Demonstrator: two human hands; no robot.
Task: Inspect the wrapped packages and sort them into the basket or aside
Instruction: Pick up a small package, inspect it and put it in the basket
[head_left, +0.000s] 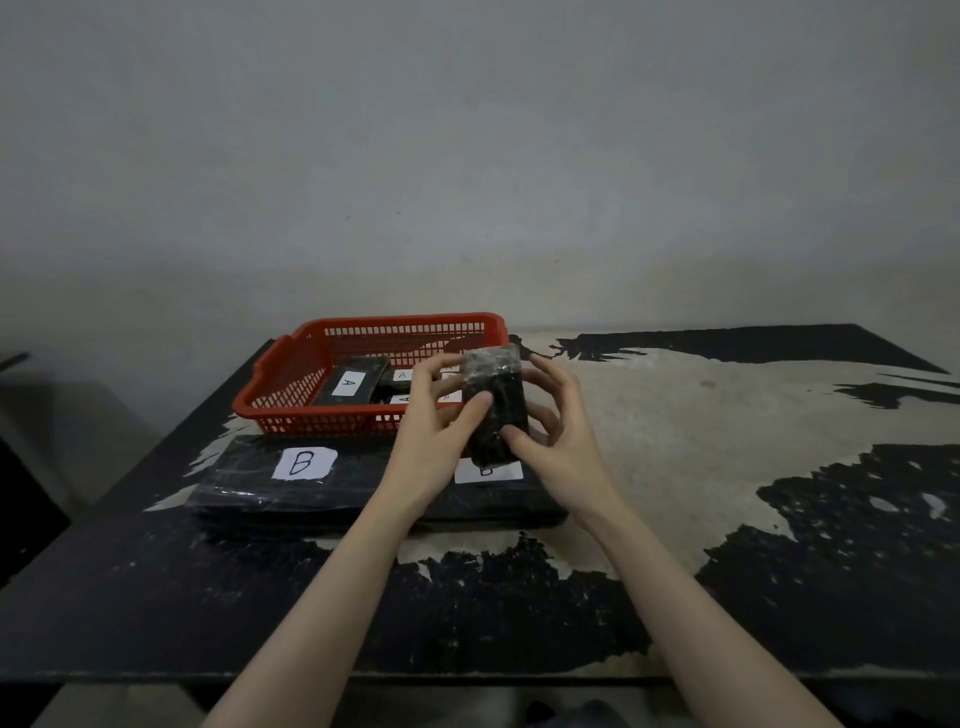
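Both hands hold one black package wrapped in clear film (496, 402) upright above the table, just right of the basket. My left hand (435, 436) grips its left side with the thumb across the front. My right hand (553, 434) grips its right side and lower front. No label shows on the face toward me. The red plastic basket (291, 374) holds several black packages with white "A" labels (347, 385). In front of the basket lie flat black packages with white "B" labels (303, 462), one label partly hidden under the held package.
The table (675, 441) is worn, with black coating peeled to pale patches. Its front edge runs near the bottom of the view. A plain grey wall stands behind. The table's right half holds nothing.
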